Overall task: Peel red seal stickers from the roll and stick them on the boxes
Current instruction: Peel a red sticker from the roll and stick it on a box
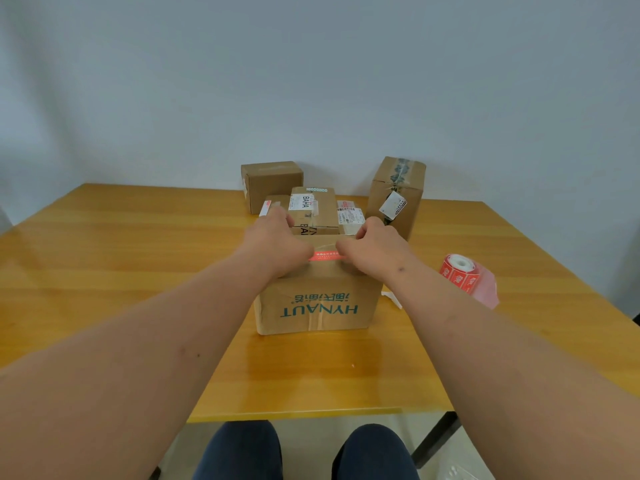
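Note:
A brown cardboard box printed HYNAUT (318,306) stands in the middle of the wooden table. A red seal sticker (325,255) lies on its top near the front edge. My left hand (277,244) and my right hand (372,247) rest on the box top on either side of the sticker, fingers curled over the far part of the lid. Whether they grip the box or only press on it cannot be told. The roll of red stickers (459,271) lies on the table to the right, with a pink strip of backing trailing from it.
Several smaller cardboard boxes sit behind: a BAHA-labelled box (313,209), a plain box (272,183) at the back left, a tall taped box (396,195) at the back right. A white paper scrap (393,296) lies beside the big box. The table edge (294,414) is near my knees.

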Demonstrator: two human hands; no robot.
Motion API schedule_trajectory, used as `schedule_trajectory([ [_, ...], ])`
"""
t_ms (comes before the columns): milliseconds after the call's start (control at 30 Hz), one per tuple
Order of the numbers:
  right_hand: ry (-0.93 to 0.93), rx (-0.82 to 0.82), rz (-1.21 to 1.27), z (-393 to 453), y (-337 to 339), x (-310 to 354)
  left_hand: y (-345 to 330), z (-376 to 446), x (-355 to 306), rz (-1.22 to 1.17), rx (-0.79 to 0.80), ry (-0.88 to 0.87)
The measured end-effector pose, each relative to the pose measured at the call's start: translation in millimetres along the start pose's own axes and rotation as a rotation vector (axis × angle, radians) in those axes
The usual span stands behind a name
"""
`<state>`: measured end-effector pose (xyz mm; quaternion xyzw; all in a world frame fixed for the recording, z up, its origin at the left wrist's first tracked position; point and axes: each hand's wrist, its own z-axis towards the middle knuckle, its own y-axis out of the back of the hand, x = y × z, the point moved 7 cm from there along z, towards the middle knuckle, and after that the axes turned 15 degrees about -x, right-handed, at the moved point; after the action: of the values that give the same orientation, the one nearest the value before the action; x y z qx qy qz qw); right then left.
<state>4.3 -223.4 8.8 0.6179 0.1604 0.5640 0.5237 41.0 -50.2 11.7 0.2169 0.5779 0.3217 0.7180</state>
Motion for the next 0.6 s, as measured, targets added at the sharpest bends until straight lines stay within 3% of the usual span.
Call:
schedule_trajectory([
  [200,-0.014,-0.053,-0.078,5,-3,-1,-3,8,1,0.082,-0.021,0.035],
  [433,-0.039,-0.050,0.219,10,-2,-13,6,17,24,-0.147,-0.083,0.073],
  [500,-0.089,0.061,0.283,6,-8,-15,7,13,30,-0.188,0.023,0.109],
  [600,-0.057,0.332,0.290,-4,-15,-10,2,-6,22,-0.173,0.363,0.062],
])
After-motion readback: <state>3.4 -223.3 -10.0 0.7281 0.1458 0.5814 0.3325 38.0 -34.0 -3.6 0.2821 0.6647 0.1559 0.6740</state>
